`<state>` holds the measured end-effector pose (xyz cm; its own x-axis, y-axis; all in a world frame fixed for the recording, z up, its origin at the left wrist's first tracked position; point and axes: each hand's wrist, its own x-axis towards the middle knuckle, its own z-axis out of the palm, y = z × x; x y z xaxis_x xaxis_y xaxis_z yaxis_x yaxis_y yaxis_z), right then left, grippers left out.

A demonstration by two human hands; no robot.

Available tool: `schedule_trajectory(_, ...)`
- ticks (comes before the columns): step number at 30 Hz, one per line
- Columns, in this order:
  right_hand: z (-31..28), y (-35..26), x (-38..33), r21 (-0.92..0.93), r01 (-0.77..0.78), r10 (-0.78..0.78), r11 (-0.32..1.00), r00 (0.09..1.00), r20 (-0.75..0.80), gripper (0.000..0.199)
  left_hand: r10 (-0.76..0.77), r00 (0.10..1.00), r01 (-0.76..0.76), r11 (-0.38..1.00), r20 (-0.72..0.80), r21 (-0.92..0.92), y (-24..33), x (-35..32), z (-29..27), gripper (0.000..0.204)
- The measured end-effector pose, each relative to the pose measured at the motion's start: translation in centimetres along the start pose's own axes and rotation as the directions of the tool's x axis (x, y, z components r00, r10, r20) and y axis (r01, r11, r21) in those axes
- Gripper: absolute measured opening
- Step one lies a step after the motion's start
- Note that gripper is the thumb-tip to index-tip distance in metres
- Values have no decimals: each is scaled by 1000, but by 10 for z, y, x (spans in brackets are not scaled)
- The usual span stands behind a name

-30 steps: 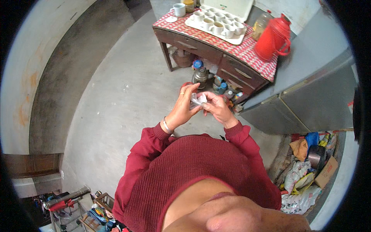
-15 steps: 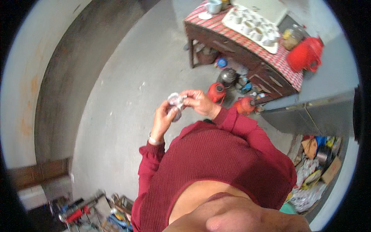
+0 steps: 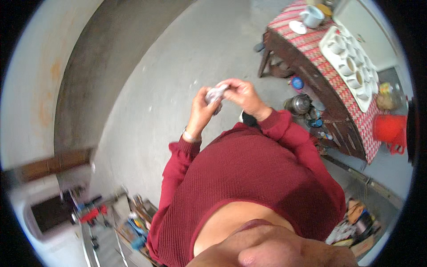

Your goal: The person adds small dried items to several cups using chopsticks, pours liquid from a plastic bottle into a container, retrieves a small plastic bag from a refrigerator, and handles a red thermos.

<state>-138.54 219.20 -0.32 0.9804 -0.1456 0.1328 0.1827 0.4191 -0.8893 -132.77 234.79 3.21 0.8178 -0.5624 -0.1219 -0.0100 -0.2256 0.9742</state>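
In front of my chest, over the grey floor, both hands grip a small crumpled whitish bundle (image 3: 215,94) with darker purplish patches. Whether it is cloth or thin plastic is too blurred to tell. My left hand (image 3: 201,110), with a pale bracelet at the wrist, holds its left and lower side between thumb and fingers. The fingertips of my right hand (image 3: 245,95) pinch its upper right edge. Part of the bundle is hidden behind the left fingers.
A wooden table (image 3: 307,71) with a red-and-white cloth stands at the right. It carries a white tray of cups (image 3: 368,104), a pale mug (image 3: 312,17) and a red jug (image 3: 389,129). A metal pot (image 3: 300,104) sits below. Assorted clutter (image 3: 138,227) lies lower left.
The view has turned, so the table has shifted right and down. Both hands appear higher and slightly further right, still on the bundle. The red flasks on the floor are out of sight.
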Motion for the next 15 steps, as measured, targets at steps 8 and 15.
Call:
schedule_trajectory(8,-103,-30,115,-194,97,-129,976,978,-162,26,62,988,-38,985,142,-170,17,174,43,15)
schedule_trajectory(15,-163,-69,151,-539,47,-267,841,902,-339,35,66,929,32,966,363,-256,31,282,94,15)
